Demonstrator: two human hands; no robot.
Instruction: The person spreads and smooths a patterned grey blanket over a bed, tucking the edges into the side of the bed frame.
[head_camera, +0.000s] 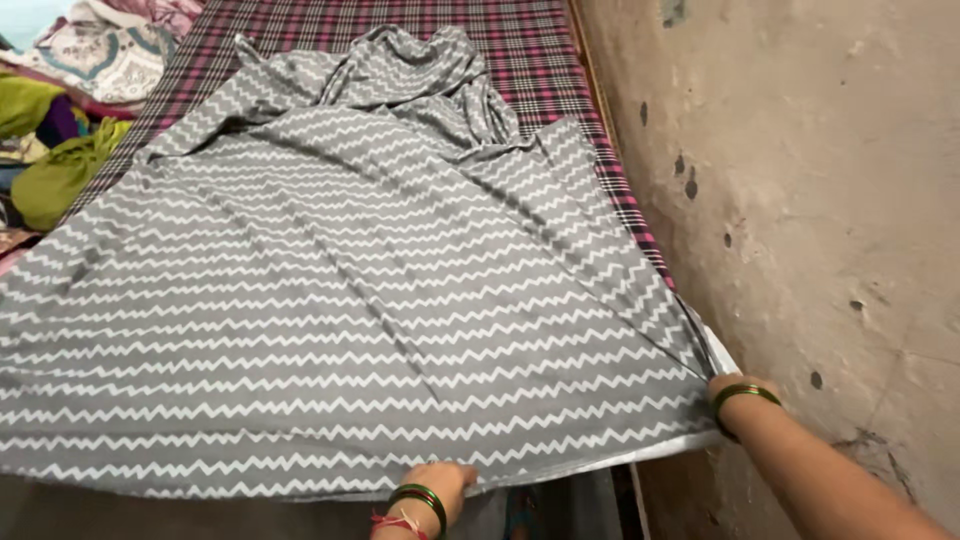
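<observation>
A wide grey garment with white zigzag stripes (330, 300) lies spread flat over a bed covered by a pink and black checked sheet (520, 40). Its bunched upper part lies at the far end. My left hand (437, 480), with green bangles and a red thread at the wrist, grips the garment's near hem at the bottom middle. My right hand (725, 385), also in green bangles, holds the hem's right corner by the wall, its fingers hidden under the cloth.
A stained plaster wall (800, 200) runs close along the bed's right side. A heap of clothes (60, 110) in green, purple and printed white lies at the far left beside the bed.
</observation>
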